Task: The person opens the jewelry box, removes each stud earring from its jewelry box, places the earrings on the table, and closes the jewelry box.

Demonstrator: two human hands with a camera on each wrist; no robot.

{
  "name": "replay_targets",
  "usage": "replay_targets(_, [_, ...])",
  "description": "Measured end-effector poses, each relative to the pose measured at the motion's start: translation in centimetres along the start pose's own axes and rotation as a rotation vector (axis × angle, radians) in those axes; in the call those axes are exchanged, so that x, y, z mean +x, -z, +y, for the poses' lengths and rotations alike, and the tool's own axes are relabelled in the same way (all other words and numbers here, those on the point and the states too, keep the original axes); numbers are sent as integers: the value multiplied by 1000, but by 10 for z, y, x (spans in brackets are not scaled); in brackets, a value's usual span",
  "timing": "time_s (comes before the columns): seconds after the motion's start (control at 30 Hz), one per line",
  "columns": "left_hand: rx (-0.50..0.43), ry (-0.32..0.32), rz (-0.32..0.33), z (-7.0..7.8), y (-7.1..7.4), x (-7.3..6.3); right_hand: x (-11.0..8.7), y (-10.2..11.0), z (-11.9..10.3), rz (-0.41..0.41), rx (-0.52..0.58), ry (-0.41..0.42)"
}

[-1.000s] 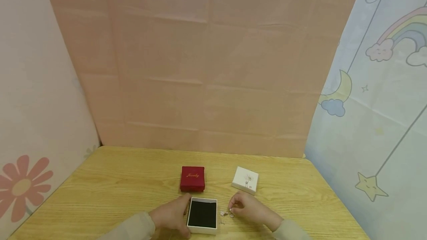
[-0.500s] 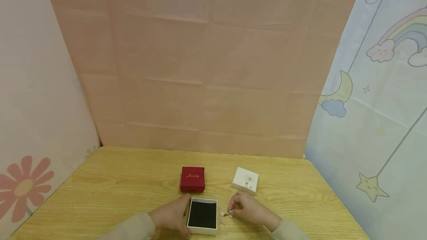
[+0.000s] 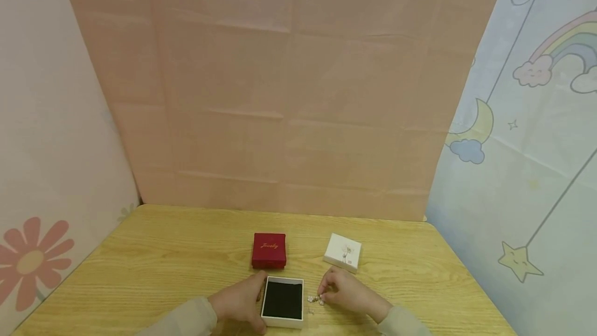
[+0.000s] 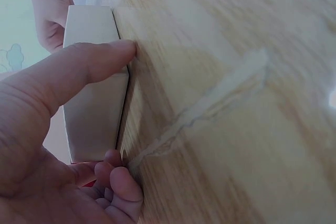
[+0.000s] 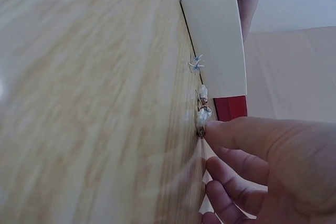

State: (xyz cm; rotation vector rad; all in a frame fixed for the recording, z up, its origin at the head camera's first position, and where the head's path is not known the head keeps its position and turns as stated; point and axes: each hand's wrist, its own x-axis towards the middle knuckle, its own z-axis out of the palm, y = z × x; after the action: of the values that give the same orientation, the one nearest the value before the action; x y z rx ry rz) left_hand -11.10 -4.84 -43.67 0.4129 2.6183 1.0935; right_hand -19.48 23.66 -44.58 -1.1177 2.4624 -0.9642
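In the head view my left hand (image 3: 240, 302) grips a white open box (image 3: 282, 322) with a black pad (image 3: 283, 299) inside. The left wrist view has the thumb (image 4: 89, 66) along the box's side, with the other fingers curled at its lower corner. To the right of the box, my right hand (image 3: 347, 294) pinches a small shiny earring (image 5: 201, 121) at the tabletop; the fingertips partly hide it. Touching or close beside it is another pale earring piece (image 3: 311, 299). A pair of tiny studs (image 5: 196, 63) lies nearer the box.
Behind the open box stands a closed red box (image 3: 269, 250) lettered "Jewelry". A white lid or box (image 3: 343, 252) with a flower print lies behind my right hand. All rest on a wood-grain table (image 3: 186, 237), with a pinkish cloth (image 3: 289, 92) hanging at the back.
My right hand has shifted slightly left, toward the box, and the earring at its fingertips has come closer to the other piece. The left hand and the box stay in place.
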Motion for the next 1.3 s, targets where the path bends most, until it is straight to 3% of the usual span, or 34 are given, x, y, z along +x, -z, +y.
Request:
replay_targets(0.37, [-14, -13, -5, 0, 0, 0, 2, 0, 1, -7, -13, -26])
replay_targets(0.73, [-23, 17, -24, -2, 1, 2, 1, 1, 0, -9, -4, -13])
replay_targets(0.9, [-38, 27, -34, -2, 0, 3, -2, 7, -1, -22, 102, -17])
replay_targets(1.3, [-25, 34, -38, 0, 2, 2, -3, 32, -6, 3, 229, 19])
